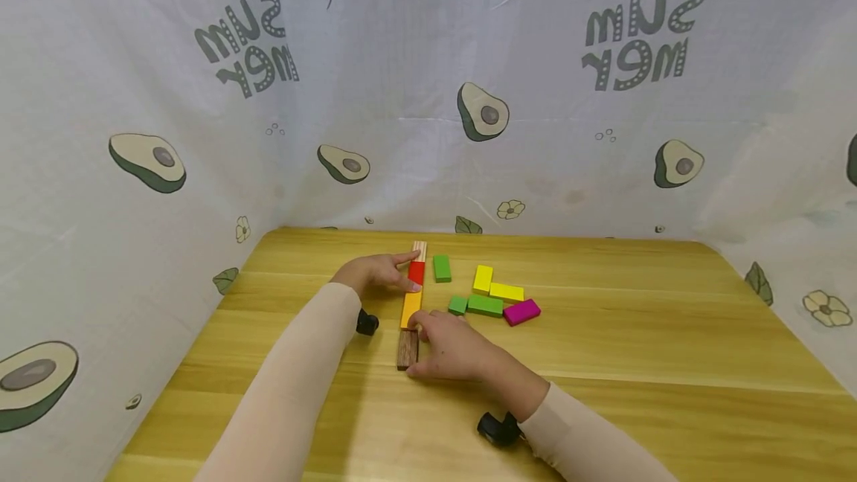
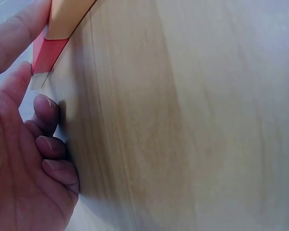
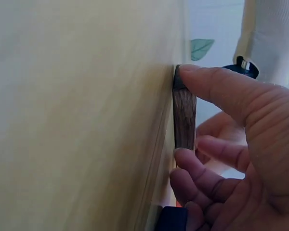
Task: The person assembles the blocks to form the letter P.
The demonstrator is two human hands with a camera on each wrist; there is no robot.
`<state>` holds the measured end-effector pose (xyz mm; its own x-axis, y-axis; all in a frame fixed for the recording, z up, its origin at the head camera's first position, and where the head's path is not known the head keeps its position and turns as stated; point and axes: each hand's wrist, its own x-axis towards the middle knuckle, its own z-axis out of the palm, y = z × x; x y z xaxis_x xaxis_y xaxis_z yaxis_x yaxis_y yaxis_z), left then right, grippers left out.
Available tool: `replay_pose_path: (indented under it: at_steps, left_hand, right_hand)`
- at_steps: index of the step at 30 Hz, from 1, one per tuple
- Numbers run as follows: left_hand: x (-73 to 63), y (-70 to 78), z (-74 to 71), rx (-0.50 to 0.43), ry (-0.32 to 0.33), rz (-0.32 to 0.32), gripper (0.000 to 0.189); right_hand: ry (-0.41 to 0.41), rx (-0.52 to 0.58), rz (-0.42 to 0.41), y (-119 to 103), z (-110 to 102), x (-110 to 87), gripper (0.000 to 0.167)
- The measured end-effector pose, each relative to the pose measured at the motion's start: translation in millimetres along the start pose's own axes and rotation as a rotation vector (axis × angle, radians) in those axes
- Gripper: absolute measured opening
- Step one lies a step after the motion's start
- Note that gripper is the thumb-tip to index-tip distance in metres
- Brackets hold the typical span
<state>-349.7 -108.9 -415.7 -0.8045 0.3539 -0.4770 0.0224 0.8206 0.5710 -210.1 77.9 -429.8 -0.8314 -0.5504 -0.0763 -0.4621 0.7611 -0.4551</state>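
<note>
A straight row of wooden blocks runs away from me on the table. It has a dark brown block (image 1: 407,352) nearest, then an orange block (image 1: 411,309), a red block (image 1: 416,272) and a pale wood block (image 1: 420,247) farthest. My right hand (image 1: 458,346) pinches the brown block lengthwise, thumb (image 3: 195,77) on its near end and fingertips by its far end. From the left, my left hand (image 1: 382,271) touches the row with extended thumb and index finger. The index reaches the pale block and the thumb lies where red meets orange. Its other fingers (image 2: 53,147) are bent.
Right of the row lie a green block (image 1: 442,268), a small green block (image 1: 458,306), a longer green block (image 1: 485,306), two yellow blocks (image 1: 506,292) and a magenta block (image 1: 521,312). An avocado-print curtain (image 1: 415,58) surrounds the wooden table (image 1: 636,318).
</note>
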Motion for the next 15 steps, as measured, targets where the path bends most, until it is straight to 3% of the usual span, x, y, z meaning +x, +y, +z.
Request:
replay_pose_path:
  at_steps: [7,15]
  left_hand:
    - [-0.2,-0.7,-0.9,0.013,0.003,-0.004,0.088]
    - [0.5,-1.2,-0.3,0.034,0.004,0.01,0.087]
  right_hand:
    - [-0.015,0.033,-0.003,1.6,-0.1,5.1,0.079]
    - [-0.049,0.028,-0.03,2.8,2.3,4.7,0.08]
